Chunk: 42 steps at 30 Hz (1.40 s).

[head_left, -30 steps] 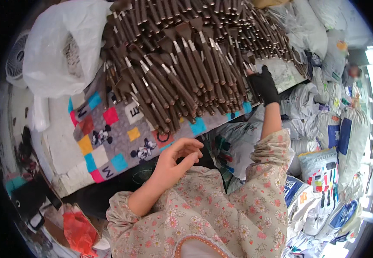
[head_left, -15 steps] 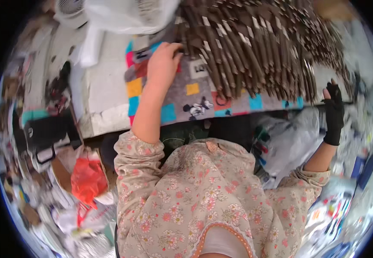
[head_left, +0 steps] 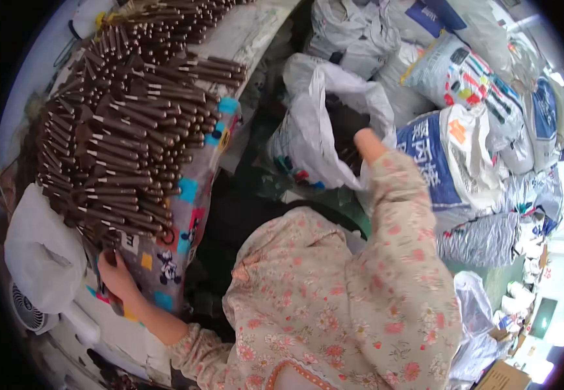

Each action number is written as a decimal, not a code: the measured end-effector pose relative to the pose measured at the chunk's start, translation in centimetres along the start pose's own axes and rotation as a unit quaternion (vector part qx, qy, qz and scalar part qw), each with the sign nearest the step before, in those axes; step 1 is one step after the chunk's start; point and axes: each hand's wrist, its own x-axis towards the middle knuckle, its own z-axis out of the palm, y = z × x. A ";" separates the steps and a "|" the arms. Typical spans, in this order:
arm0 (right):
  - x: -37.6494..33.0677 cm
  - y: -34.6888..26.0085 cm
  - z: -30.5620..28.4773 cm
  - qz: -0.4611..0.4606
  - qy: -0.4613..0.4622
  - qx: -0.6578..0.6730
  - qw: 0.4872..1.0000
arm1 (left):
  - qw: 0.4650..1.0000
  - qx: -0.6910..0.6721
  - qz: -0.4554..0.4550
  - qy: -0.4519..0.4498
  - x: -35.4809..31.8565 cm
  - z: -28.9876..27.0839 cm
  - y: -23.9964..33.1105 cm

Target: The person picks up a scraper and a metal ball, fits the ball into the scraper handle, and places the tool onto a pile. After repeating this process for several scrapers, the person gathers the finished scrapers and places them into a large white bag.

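Observation:
Brown-handled brushes [head_left: 126,140] with pale metal bands lie in a dense pile on the table at the left. Under their near ends is a grey patterned cloth [head_left: 184,214] with coloured squares and cartoon figures. At the pile's lower end, my left hand [head_left: 118,278] rests on the cloth, its fingers curled round something dark that I cannot make out. My right forearm [head_left: 370,144] reaches into a white plastic bag [head_left: 308,110] with dark contents, right of the table. The bag hides the right hand's fingers and anything in them.
A white plastic bag [head_left: 41,244] and a round fan [head_left: 27,311] are beside the pile at the far left. Several stuffed sacks crowd the right, including a blue and white sack [head_left: 435,153] and a silvery bundle [head_left: 480,240]. A cardboard box [head_left: 504,376] stands at the lower right.
My view has swung to the right. The right hand, gloved in black and near the table's right end before, has gone into the white bag. The left hand stays by the brushes.

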 end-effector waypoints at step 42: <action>-9.8 -56.3 -5.0 -0.306 -0.410 0.768 0.385 | 0.764 -0.640 -0.012 0.086 1.7 -11.4 6.3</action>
